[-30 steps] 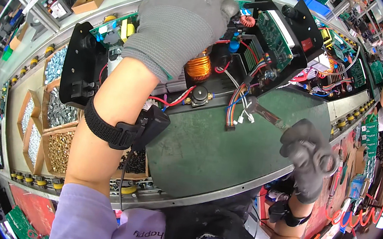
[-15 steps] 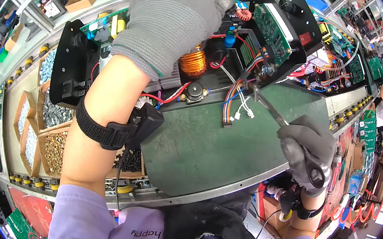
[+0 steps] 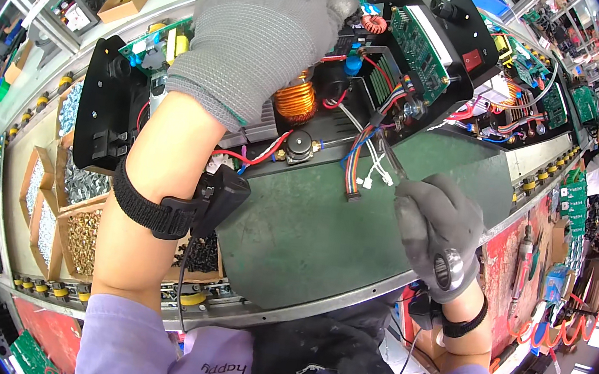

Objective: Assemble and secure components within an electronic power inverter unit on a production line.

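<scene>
Two black end plates point(image 3: 104, 99) frame an open electronics unit point(image 3: 343, 126), which rests toward the far side of a green-topped counter point(image 3: 308, 240). A red switch point(image 3: 471, 60) marks the right plate; inside show an orange-copper coil point(image 3: 295, 103), a tilted green circuit board point(image 3: 419, 52) and colored wiring, with a ribbon cable point(image 3: 353, 167) spilling over the front edge beside white connectors point(image 3: 371, 181). Much of the unit's left half is blocked by the gray-gloved left hand point(image 3: 266, 33) and its forearm, and the far end of a metal wrench point(image 3: 456, 269) is lost among the wires. The left arm reaches up and across the unit, back of the hand uppermost; its fingers are largely hidden, and whether they grip anything cannot be told. The right hand point(image 3: 441, 223), lower and nearer the body, angles inward, fingers curled around the wrench, whose near end shows at the glove's lower edge
</scene>
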`<action>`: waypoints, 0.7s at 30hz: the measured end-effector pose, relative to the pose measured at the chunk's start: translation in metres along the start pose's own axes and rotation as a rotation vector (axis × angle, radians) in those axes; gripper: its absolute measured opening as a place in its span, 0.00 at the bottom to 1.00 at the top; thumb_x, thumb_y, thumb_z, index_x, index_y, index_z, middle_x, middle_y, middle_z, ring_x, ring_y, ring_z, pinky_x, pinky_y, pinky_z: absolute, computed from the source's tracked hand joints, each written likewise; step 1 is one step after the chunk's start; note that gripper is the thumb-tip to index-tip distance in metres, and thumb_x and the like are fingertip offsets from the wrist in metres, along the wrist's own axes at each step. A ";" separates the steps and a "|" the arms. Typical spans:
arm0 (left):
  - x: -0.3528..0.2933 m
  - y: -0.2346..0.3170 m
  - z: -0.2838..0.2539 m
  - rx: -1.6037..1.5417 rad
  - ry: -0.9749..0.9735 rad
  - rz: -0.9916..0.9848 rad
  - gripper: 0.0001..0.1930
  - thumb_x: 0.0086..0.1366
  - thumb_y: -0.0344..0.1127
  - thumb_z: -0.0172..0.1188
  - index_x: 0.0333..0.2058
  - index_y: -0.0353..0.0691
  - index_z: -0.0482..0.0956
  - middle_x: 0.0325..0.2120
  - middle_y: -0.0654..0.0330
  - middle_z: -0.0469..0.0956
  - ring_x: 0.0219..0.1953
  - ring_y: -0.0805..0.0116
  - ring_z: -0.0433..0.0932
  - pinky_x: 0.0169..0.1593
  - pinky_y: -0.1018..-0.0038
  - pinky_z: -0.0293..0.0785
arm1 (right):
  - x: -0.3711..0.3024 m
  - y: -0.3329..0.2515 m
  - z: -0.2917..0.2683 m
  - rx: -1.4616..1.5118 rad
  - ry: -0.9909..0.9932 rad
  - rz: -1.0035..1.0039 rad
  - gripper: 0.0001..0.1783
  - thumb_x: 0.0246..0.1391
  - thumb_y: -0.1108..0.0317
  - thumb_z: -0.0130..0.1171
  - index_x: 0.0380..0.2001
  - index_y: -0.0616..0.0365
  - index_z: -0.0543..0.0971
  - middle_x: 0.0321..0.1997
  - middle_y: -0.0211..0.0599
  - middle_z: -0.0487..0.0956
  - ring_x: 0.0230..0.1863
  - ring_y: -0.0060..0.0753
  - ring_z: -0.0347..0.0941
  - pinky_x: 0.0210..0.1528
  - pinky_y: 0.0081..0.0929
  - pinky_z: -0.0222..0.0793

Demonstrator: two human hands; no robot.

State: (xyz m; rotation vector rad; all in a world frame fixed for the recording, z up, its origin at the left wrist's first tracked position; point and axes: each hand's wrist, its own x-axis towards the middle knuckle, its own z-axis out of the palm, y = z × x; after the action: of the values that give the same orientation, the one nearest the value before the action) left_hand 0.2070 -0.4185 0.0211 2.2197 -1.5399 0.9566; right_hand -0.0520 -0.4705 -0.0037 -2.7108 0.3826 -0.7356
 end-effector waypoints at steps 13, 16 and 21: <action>0.005 0.010 -0.017 -0.063 -0.137 -0.081 0.16 0.69 0.48 0.50 0.31 0.43 0.78 0.21 0.55 0.80 0.28 0.52 0.81 0.33 0.59 0.76 | 0.009 0.008 0.007 0.641 0.171 0.584 0.07 0.59 0.72 0.59 0.34 0.66 0.81 0.22 0.27 0.76 0.23 0.16 0.66 0.27 0.19 0.64; 0.002 -0.002 -0.005 -0.033 -0.096 -0.060 0.19 0.69 0.53 0.48 0.35 0.43 0.79 0.25 0.54 0.81 0.31 0.52 0.81 0.34 0.58 0.76 | 0.005 0.007 0.018 0.586 0.289 0.500 0.06 0.56 0.72 0.60 0.35 0.63 0.81 0.26 0.31 0.78 0.25 0.21 0.71 0.29 0.20 0.68; 0.010 0.007 -0.016 -0.051 -0.195 -0.089 0.23 0.69 0.57 0.45 0.39 0.45 0.80 0.28 0.52 0.81 0.34 0.50 0.81 0.36 0.56 0.76 | -0.047 0.009 0.042 0.274 0.376 0.305 0.06 0.54 0.70 0.60 0.34 0.58 0.82 0.26 0.41 0.78 0.28 0.43 0.76 0.31 0.33 0.70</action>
State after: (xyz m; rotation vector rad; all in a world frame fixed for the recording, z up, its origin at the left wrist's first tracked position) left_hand 0.1969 -0.4194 0.0384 2.3822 -1.5111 0.6856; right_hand -0.0706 -0.4541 -0.0622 -2.1902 0.7058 -1.1138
